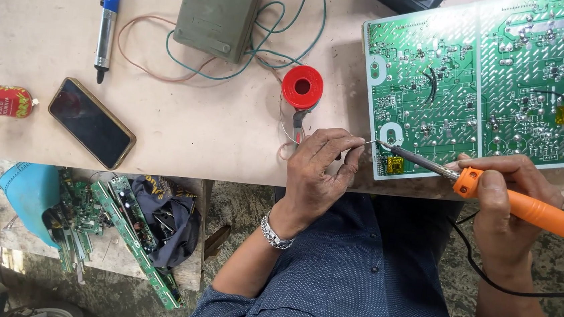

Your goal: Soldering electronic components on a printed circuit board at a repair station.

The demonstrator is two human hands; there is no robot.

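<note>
My right hand [510,196] grip: orange soldering iron [526,208] | left hand [322,165] grip: thin solder wire [368,143] | green circuit board [482,80], silver-dotted, at 1 o'clock.

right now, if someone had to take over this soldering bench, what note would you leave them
Left hand: pinches a thin solder wire, its end at the board's near-left corner.
Right hand: grips the orange soldering iron, tip touching the green circuit board at that same corner.
Red solder spool stands on the table left of the board.
Done: cannot tell which joints are finished.
Left: the joint under the tip looks in progress.
</note>
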